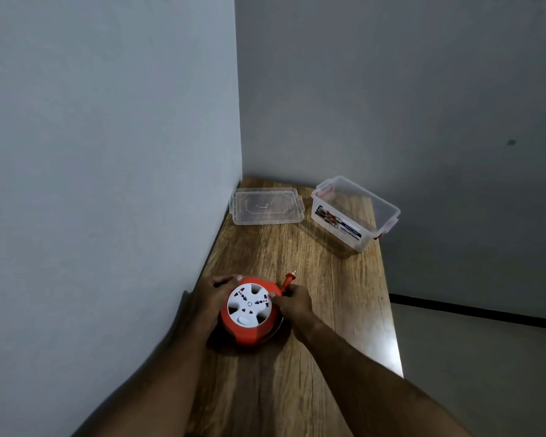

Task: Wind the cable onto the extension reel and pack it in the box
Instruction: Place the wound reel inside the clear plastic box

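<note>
Low in the frame's centre, the left hand (213, 296) cups the left side of the red reel (249, 313), which lies flat on the wooden table (328, 310), while the right hand (293, 300) pinches closed on the red plug (289, 281) at the reel's right edge. The plug's long axis points up-right, toward the open clear box (355, 212) well apart at the upper right. Its lid (267, 205) lies just left of it, so the right hand looks nearer for carrying the reel there.

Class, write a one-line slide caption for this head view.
Both hands hold the reel, plug out; open box and lid wait.

looks like a plain room at home, bare grey walls (108, 121), wood-grain surface (328, 294) tucked in the corner, dark skirting line (470, 312)
</note>
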